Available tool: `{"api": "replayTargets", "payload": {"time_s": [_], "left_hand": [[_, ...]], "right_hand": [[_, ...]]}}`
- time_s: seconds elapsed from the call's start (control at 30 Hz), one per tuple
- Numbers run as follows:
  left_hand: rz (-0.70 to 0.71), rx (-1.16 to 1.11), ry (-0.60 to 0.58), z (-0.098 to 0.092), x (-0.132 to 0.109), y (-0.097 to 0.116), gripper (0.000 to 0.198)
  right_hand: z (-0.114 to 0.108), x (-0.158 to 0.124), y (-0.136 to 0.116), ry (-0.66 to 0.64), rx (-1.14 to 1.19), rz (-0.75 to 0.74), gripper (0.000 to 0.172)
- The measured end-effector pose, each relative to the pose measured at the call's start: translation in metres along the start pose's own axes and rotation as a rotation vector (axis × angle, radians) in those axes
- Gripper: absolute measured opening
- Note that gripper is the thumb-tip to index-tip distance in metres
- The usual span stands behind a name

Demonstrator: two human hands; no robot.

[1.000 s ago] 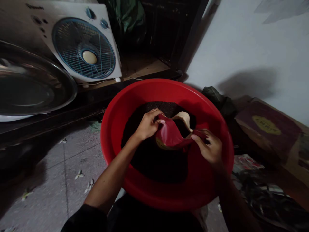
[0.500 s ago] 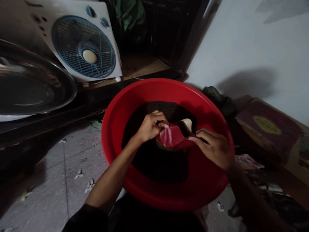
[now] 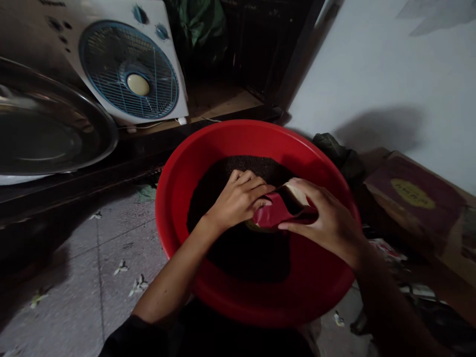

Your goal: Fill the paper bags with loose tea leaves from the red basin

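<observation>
A small red bag (image 3: 273, 211) with a pale inner lining is held over a wide red plastic basin (image 3: 256, 310). Its mouth gapes upward, and the inside looks dark. My left hand (image 3: 243, 198) pinches the bag's left edge, thumb on the near side. Around the right side of the bag, my right hand (image 3: 327, 215) is wrapped, with the thumb in front and the fingers behind. Below lies a bed of dark, loose, soil-like material (image 3: 245, 258) in the basin. Whatever is in the bag cannot be made out.
A white box fan (image 3: 137, 84) and a large metal basin (image 3: 89, 134) stand on a low shelf at left. To the right are a maroon box (image 3: 412, 193) and a dark green bag (image 3: 338, 153) by the wall. Small pale scraps (image 3: 138, 285) dot the tiled floor.
My right hand has shifted left and up, from pinching the bag's right corner to grasping its side. My left hand has moved slightly right, and the bag's mouth now gapes wider.
</observation>
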State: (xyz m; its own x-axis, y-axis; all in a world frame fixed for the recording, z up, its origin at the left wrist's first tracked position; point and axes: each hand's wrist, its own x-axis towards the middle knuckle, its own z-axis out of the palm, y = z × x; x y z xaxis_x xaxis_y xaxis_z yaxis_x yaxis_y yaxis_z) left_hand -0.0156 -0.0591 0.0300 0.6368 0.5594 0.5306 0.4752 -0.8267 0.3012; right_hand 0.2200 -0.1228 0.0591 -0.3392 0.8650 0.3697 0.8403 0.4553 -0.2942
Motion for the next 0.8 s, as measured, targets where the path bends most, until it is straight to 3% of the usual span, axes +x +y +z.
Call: {"api": "replayTargets", "payload": {"time_s": [0.1,0.13,0.27,0.4,0.47,0.67,0.8], "left_hand": [[-0.033,0.042,-0.037,-0.002,0.0,-0.001,0.025],[-0.051,0.055,-0.041,-0.003,0.0,-0.001,0.023],[-0.071,0.107,-0.033,-0.003,0.001,0.0,0.021],[-0.031,0.105,-0.014,0.0,0.001,0.002,0.022],[0.002,0.075,-0.031,0.001,0.001,0.002,0.023],[0.013,0.07,-0.07,-0.002,0.002,0.002,0.024],[0.004,0.059,-0.063,-0.003,0.001,-0.002,0.025]], "right_hand": [[0.003,0.006,-0.001,-0.111,-0.039,-0.002,0.033],[0.004,0.006,0.001,-0.132,-0.052,0.012,0.028],[0.005,-0.001,0.009,-0.164,-0.076,-0.016,0.03],[-0.003,0.0,0.005,0.084,-0.07,-0.075,0.024],[-0.006,0.007,-0.001,0.123,-0.043,-0.075,0.025],[0.004,0.04,-0.013,-0.377,-0.143,-0.161,0.033],[0.008,0.061,-0.014,-0.546,-0.171,-0.279,0.029]]}}
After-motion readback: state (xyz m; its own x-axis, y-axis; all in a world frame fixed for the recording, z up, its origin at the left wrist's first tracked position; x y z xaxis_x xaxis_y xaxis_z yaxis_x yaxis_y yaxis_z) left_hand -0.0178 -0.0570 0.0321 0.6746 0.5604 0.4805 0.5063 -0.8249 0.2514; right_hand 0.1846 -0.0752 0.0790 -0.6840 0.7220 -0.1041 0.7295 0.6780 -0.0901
